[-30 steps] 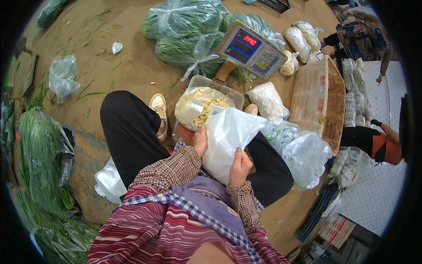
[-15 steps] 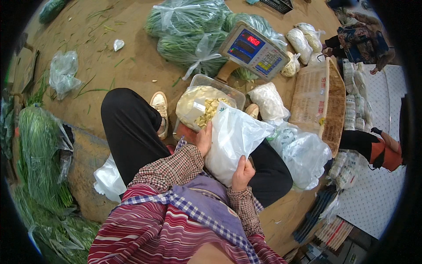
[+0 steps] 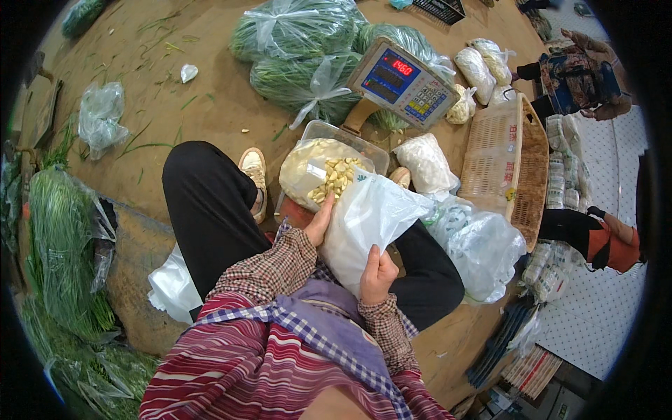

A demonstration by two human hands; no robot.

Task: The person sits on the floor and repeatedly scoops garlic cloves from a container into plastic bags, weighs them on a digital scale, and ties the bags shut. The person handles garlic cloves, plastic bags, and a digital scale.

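A person sits on the ground with knees apart, holding a white plastic bag (image 3: 367,227) upright between the legs. The left hand (image 3: 320,222) presses against the bag's left side near the top, fingers flat on the plastic; whether it pinches the rim is hard to tell. The right hand (image 3: 378,274) is clenched around the bag's lower right edge, thumb on the front.

Just beyond the bag stands a clear plastic tub (image 3: 329,168) filled with pale peeled cloves — probably garlic — touching the bag's upper left corner. Behind the tub rises a digital scale (image 3: 400,80) with a lit red display. Beside the scale lie large knotted bags of green stalks (image 3: 301,49). To the right of the white bag sit a filled clear bag (image 3: 483,248), a smaller white sack (image 3: 425,162) and a woven basket (image 3: 514,157) tipped on its side. Loose green stalks (image 3: 59,245) lie at the far left.
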